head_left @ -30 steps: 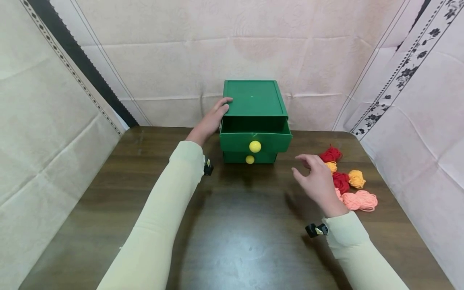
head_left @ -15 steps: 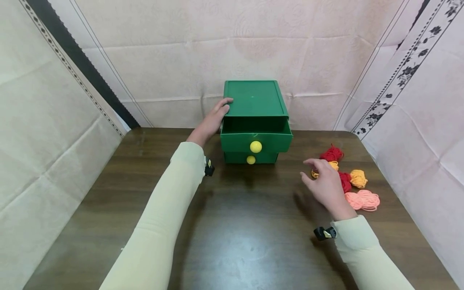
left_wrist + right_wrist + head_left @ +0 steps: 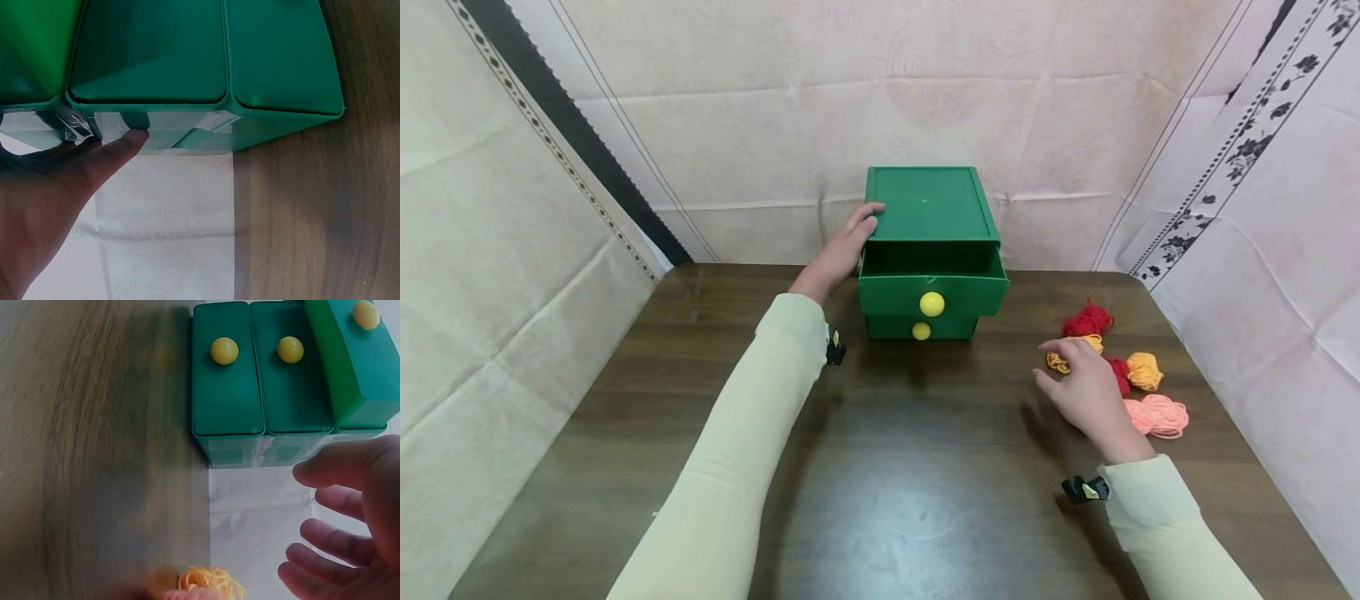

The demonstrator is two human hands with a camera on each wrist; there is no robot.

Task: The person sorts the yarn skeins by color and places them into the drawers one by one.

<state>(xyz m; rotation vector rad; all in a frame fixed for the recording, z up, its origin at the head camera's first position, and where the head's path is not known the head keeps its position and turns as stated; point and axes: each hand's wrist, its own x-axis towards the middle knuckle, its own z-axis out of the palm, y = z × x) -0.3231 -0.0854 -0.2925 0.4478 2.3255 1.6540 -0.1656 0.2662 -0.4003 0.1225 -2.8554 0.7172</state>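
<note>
A green drawer unit with yellow knobs stands at the back of the table, its top drawer pulled out. My left hand rests on its left side, fingertips at the top edge; in the left wrist view the thumb lies along the taped side wall. My right hand hovers over the yarn at the right, holding nothing, fingers loosely bent and spread. Around it lie a red yarn bundle, a yellow one, another red one, an orange-yellow one and pink yarn, partly hidden.
The brown wooden table spreads in front of the unit. Pale cloth hangs behind it and along both sides. Two lower drawers of the unit are closed in the right wrist view.
My right hand has moved right and slightly toward me, uncovering more of the yellow yarn and covering part of the pink. The left hand stays on the drawer unit.
</note>
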